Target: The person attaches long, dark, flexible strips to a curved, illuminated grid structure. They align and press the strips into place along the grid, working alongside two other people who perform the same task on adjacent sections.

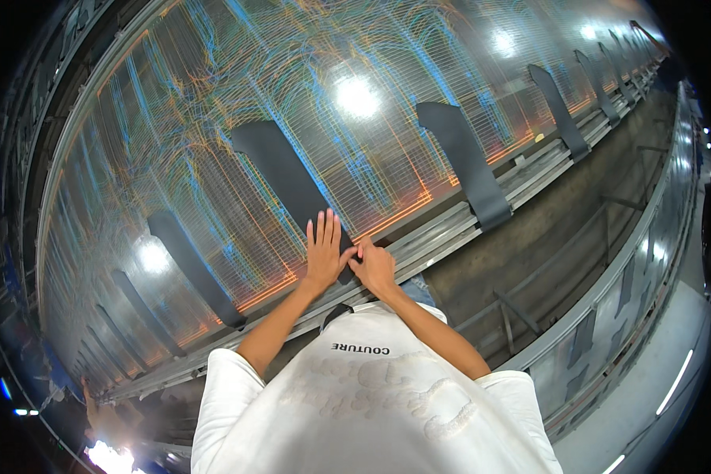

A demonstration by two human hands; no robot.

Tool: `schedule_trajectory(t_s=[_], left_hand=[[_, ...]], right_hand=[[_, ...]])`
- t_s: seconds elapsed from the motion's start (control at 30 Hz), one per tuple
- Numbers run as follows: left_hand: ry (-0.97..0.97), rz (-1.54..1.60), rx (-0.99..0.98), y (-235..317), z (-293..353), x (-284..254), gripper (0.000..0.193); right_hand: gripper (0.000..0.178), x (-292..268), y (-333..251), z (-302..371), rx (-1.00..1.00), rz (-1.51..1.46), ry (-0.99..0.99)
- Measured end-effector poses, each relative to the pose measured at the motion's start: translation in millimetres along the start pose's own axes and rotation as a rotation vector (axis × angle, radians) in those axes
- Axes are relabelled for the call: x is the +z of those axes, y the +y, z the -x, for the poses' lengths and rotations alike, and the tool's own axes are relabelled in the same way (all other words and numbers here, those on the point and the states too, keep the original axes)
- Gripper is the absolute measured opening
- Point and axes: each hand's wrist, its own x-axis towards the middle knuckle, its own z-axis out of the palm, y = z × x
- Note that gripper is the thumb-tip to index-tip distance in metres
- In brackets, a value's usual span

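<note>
Glossy panel: left hand flat on dark strip; right hand pinching strip's lower end.

A long glossy panel threaded with blue and orange wires mirrors bright ceiling lamps. Beside its lower edge run metal rails, a brown floor strip and grey railing.

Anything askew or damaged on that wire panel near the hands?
Nothing stands out. The dark strips lie evenly spaced and parallel across the sheet of fine wires. The left hand lies flat on one strip's lower end; the right hand pinches beside it. No tears or stray wires visible.
</note>
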Motion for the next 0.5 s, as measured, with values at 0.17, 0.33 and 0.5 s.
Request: schedule_trajectory(t_s=[0.17, 0.33, 0.5], left_hand=[[0.078, -0.018, 0.006, 5, 10, 9, 0.109], [0.024, -0.171, -0.035, 19, 5, 2, 0.113], [0.106, 0.07, -0.166, 48, -15, -1, 0.102]], right_hand=[[0.028, -75, 20, 9, 0.003, -0.056, 0.122], [0.023, -176, 108, -13, 0.04, -0.22, 0.78], [0.062, -233, 201, -36, 0.221, -0.208, 0.947]])
